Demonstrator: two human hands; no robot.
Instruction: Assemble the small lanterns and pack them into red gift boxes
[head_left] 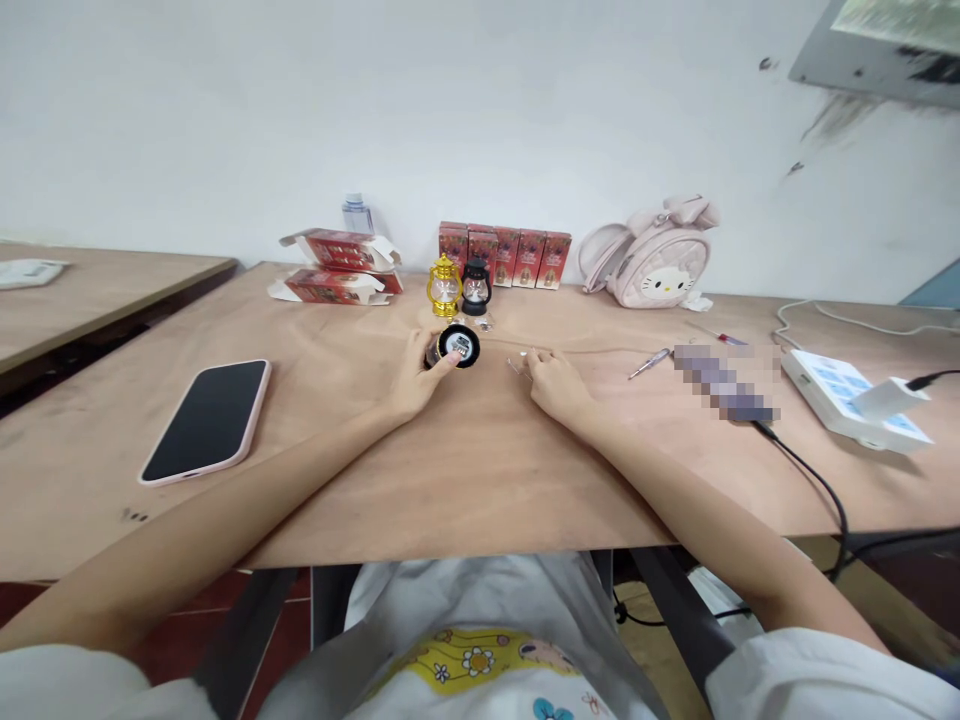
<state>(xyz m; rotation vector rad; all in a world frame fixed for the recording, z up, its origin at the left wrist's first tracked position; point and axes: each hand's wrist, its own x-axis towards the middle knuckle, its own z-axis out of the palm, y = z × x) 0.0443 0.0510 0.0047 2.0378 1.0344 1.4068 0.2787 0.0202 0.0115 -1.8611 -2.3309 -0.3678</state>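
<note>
My left hand (417, 384) is closed around a small lantern (463, 343), tipped so that its round black base faces me. The thumb lies on the pale, printed middle of that base. My right hand (559, 388) rests on the table to the right, fingers bent together over small clear bits (517, 367) that I cannot make out. Just beyond my hands stand a gold lantern (445, 287) and a black lantern (476, 288), both upright. Small shiny pieces (484, 324) lie in front of them.
Red boxes (529, 258) stand along the wall, and opened red cartons (337, 285) lie left of them. A phone (208, 420) is at left. To the right are a pink bag (664, 265), a screwdriver (649, 363), a blurred-out device (724, 383) with a cable and a power strip (851, 395).
</note>
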